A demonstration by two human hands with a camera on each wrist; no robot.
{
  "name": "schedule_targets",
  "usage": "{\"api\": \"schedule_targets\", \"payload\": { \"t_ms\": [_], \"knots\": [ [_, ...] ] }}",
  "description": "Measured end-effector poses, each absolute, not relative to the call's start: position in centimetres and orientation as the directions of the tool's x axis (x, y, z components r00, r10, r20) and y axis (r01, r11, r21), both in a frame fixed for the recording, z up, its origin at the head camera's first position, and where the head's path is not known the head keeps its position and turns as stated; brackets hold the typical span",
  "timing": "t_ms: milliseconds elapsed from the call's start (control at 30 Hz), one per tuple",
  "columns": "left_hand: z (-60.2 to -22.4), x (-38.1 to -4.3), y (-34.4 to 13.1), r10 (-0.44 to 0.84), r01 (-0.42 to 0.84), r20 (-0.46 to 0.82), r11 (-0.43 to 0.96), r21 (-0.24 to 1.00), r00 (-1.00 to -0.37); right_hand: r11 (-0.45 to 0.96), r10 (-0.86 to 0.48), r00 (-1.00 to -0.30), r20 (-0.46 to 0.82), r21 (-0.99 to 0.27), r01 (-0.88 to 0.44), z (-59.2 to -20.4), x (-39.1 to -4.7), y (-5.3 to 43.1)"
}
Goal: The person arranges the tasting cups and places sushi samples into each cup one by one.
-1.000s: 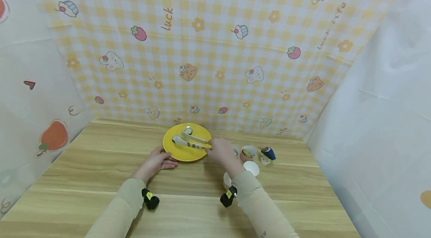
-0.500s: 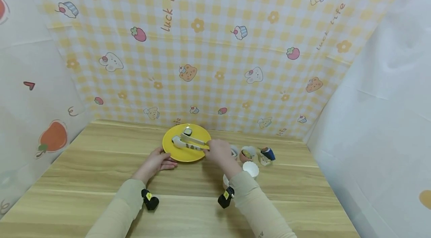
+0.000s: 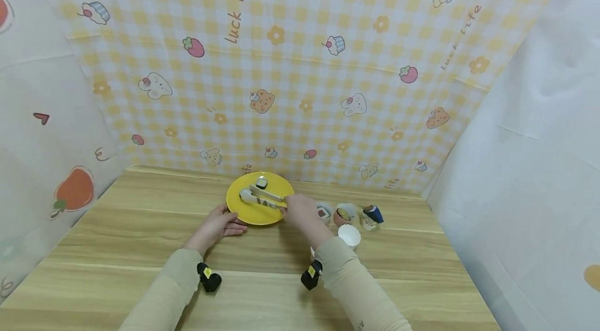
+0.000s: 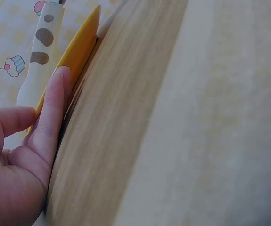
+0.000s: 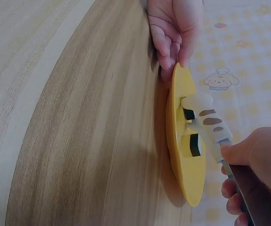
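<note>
My right hand [image 3: 301, 212] grips a pair of tongs [image 3: 268, 201] with white, brown-spotted paw-shaped ends. The tips are low over a round yellow plate [image 3: 258, 216]. In the right wrist view, the tongs' paw end [image 5: 199, 103] is right at one dark-wrapped piece of sushi [image 5: 188, 114]. Beside it on the plate is another piece of sushi [image 5: 195, 145], seen near the far rim in the head view. My left hand [image 3: 217, 228] pinches the plate's near left rim, thumb on top and fingers along the outside, as the left wrist view shows.
Right of the plate are several small shell-like cups, including a white one [image 3: 349, 236] and a pinkish one [image 3: 344, 217] with something yellowish in it. Farther right lies a small dark-blue and brown item [image 3: 373, 213]. A patterned cloth [image 3: 300, 60] hangs behind the wooden table [image 3: 159, 206].
My right hand has moved slightly left, and the tongs' two arms have come closer together. My left hand and the plate have stayed in place.
</note>
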State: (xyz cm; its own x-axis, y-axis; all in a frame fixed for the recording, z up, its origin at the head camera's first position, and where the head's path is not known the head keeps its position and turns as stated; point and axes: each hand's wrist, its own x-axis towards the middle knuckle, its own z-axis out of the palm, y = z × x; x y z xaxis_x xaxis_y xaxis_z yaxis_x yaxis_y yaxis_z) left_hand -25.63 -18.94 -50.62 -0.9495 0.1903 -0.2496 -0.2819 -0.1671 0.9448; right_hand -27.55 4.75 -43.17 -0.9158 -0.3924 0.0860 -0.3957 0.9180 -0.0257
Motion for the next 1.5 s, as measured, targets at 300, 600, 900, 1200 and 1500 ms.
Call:
{"api": "schedule_targets", "payload": {
  "t_ms": [300,600,900,1200,1500],
  "knots": [
    [-50.7,-25.6,-18.9,0.193,-0.281,-0.247,-0.17,0.945,-0.949,0.91,-0.411,-0.903,0.123,0.01,-0.413,-43.5,-27.4,4.6],
    [-50.5,-25.6,-18.9,0.193,-0.28,-0.246,-0.169,0.945,-0.95,0.907,-0.421,-0.892,0.162,0.054,-0.418,-43.7,-27.4,4.8],
    [-50.4,-25.7,-18.9,0.191,-0.287,-0.254,-0.172,0.942,-0.948,0.916,-0.401,-0.908,0.125,0.027,-0.4,-43.3,-27.3,5.2],
    [-50.5,-25.7,-19.0,0.202,-0.272,-0.236,-0.173,0.947,-0.951,0.913,-0.405,-0.906,0.118,0.015,-0.407,-43.2,-27.2,6.0],
    [-50.8,-25.6,-19.1,0.206,-0.26,-0.222,-0.18,0.949,-0.953,0.896,-0.428,-0.886,0.179,-0.039,-0.441,-42.8,-26.4,7.0]
  ]
}}
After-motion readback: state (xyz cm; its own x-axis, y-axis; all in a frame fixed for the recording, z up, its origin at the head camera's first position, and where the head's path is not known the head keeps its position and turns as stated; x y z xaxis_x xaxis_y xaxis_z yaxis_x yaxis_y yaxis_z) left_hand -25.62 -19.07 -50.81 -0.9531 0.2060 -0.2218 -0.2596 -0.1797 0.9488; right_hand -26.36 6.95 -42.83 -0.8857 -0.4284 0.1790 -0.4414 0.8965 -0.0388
